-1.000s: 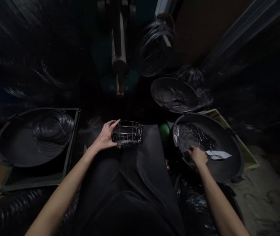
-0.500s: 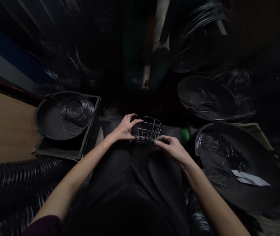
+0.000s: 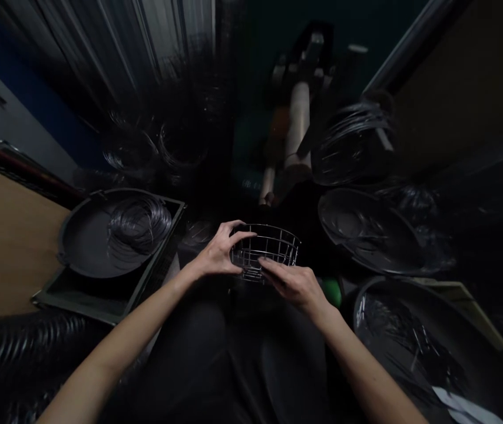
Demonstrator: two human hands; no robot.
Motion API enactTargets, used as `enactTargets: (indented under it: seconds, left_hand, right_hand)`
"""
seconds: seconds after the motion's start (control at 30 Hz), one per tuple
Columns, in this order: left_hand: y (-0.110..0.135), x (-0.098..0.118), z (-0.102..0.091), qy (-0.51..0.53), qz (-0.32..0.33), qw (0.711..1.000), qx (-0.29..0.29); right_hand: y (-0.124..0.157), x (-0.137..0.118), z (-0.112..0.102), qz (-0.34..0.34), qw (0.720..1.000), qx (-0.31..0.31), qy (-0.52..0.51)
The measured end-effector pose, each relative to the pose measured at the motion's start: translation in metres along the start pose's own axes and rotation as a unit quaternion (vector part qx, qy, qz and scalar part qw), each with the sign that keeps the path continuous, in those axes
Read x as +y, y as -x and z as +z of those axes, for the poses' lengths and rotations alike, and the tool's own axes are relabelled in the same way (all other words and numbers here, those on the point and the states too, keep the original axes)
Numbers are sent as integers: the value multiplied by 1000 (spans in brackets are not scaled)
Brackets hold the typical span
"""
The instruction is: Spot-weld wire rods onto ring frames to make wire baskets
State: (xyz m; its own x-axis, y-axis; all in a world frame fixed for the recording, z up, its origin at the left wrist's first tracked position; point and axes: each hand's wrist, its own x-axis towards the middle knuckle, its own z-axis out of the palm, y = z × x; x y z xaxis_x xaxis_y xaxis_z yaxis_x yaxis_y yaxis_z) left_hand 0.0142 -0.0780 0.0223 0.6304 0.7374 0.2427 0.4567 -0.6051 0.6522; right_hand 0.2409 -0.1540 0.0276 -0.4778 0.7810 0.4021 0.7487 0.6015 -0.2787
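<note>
A small wire basket point(image 3: 273, 238), a curved cage of shiny metal wires, is held in front of me above my lap. My left hand point(image 3: 222, 252) grips its left end, the fingers over the upper wires and the thumb underneath. At the near side of the basket is my right hand point(image 3: 291, 280), its fingers closed together against the lower wires. The fingertips hide the exact spot they pinch, and any small piece between them cannot be made out.
To the left, a black round tray point(image 3: 86, 244) with a wire coil point(image 3: 139, 224) rests on a crate point(image 3: 79, 300). On the right are a dark pan point(image 3: 370, 229) and a larger pan point(image 3: 467, 330) of metal wire pieces. A machine with a pale cylinder point(image 3: 300, 118) stands ahead.
My view has tilted up, so the surroundings appear lower. My right hand has shifted left along the basket's near side, from its right corner toward the middle. My left hand keeps its hold.
</note>
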Motion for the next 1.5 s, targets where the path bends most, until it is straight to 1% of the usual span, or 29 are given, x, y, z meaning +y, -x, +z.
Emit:
enactTargets:
  seconds: [0.1,0.23,0.43,0.57,0.7,0.77,0.93,1.07,1.17,1.23,1.3,1.4,1.43,1.5]
  left_hand:
    - [-14,-1,-8,7,9,1000,18]
    - [-29,-2,-16,3,25,999,36]
    - [-40,-8,-21,11,32,998,47]
    - [-45,-9,-23,6,24,999,36]
    - [-52,-10,-24,-5,31,999,24]
    - [-55,-10,-25,-6,32,999,24]
    - [-62,-14,-27,-2,26,999,29]
    - [-66,-16,-30,0,32,999,18]
    - [-67,-15,-32,-1,40,999,12]
    - [-68,-14,-32,-3,31,999,13]
    - [-68,-12,-33,-2,16,1000,13]
    - [-69,-11,-33,5,7,1000,11]
    - [-70,-11,-32,7,9,1000,12]
    - [-73,-14,-32,13,12,1000,15]
  right_hand:
    - [-15,12,-7,-26,1000,17,3]
    - [-28,23,-12,-46,999,27,-1]
    - [-38,31,-12,-56,997,44,4]
    - [-41,35,-12,-49,998,41,-1]
    - [-43,38,-14,-51,997,62,2]
    - [-46,39,-15,-47,997,66,-4]
    - [-52,43,-15,-19,998,51,-19]
    - [-55,45,-15,-10,998,51,-22]
    - [-55,43,-17,5,999,39,-25]
    - [-52,39,-17,25,999,37,-21]
    - [-46,32,-17,51,996,69,-11]
    - [-39,22,-15,114,981,157,7]
    - [-38,20,-14,134,975,176,11]
    - [-39,20,-14,157,968,195,14]
